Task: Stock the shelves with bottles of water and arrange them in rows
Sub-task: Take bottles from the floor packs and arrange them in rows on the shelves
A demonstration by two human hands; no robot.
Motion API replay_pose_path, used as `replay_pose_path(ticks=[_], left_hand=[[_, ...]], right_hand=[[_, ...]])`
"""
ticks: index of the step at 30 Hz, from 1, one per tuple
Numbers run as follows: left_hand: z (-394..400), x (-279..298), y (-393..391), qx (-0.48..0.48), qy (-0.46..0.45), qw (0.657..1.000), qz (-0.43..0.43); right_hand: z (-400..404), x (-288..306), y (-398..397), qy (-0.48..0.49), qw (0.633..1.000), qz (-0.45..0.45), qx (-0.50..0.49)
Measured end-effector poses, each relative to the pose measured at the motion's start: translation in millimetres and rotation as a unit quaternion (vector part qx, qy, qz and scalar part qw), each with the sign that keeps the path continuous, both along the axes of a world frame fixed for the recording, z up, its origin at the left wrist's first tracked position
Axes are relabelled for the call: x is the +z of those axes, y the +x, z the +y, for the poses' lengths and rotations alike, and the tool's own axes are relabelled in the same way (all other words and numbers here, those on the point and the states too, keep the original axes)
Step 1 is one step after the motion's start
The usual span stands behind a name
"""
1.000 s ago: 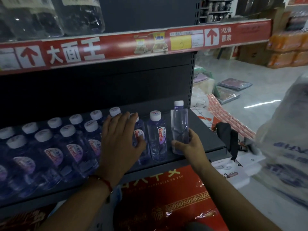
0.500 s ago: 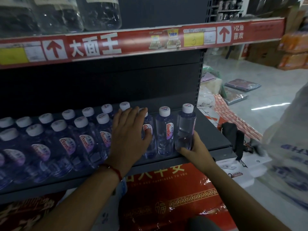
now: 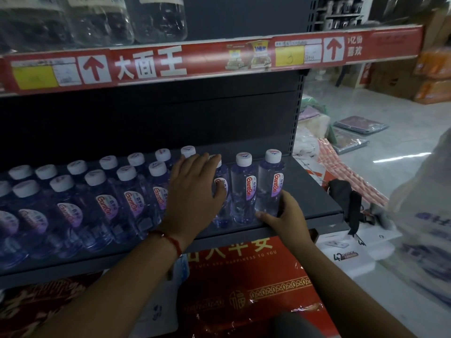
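Now set down upright at the row's right end, the newest bottle [image 3: 270, 184] stays gripped low by the right hand [image 3: 285, 215], while the left hand [image 3: 195, 189] rests flat-fingered against neighbouring bottles [image 3: 220, 191] on the shelf [image 3: 314, 211]

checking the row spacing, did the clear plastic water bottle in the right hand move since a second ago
Yes. The clear plastic water bottle in the right hand moved left, closing the gap to the neighbouring white-capped bottle, and now shows its label.

Sixteen water bottles [image 3: 244, 191] (at least), left hand [image 3: 192, 191], right hand [image 3: 286, 215]
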State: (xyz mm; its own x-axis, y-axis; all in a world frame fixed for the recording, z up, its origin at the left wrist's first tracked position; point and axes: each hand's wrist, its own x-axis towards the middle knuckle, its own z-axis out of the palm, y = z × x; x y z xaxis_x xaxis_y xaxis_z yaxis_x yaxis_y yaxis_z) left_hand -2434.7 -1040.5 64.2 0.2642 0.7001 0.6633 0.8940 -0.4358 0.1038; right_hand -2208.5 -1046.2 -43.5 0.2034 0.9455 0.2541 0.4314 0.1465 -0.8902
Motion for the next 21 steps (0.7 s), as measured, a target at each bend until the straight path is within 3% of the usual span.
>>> replay_pose_path(ticks=[12, 16, 18, 21], left_hand=[[0.9, 1.1, -2.2, -0.018, 0.012, 1.0, -0.01], [1.8, 5.2, -4.1, -0.027, -0.003, 1.0, -0.013], [2.3, 6.2, -6.9, -0.039, -0.011, 0.999, -0.01], [0.9, 9.2, -9.1, -0.038, -0.042, 0.998, -0.01]], right_hand=[[4.3, 16.3, 14.4, -0.047, 0.994, -0.078, 0.059], [-2.3, 26.6, 14.0, -0.061, 0.994, -0.015, 0.09], [-11.7, 40.2, 8.5, 0.002, 0.999, 0.022, 0.041], [-26.4, 79.7, -5.3, 0.173, 0.981, -0.088, -0.024]])
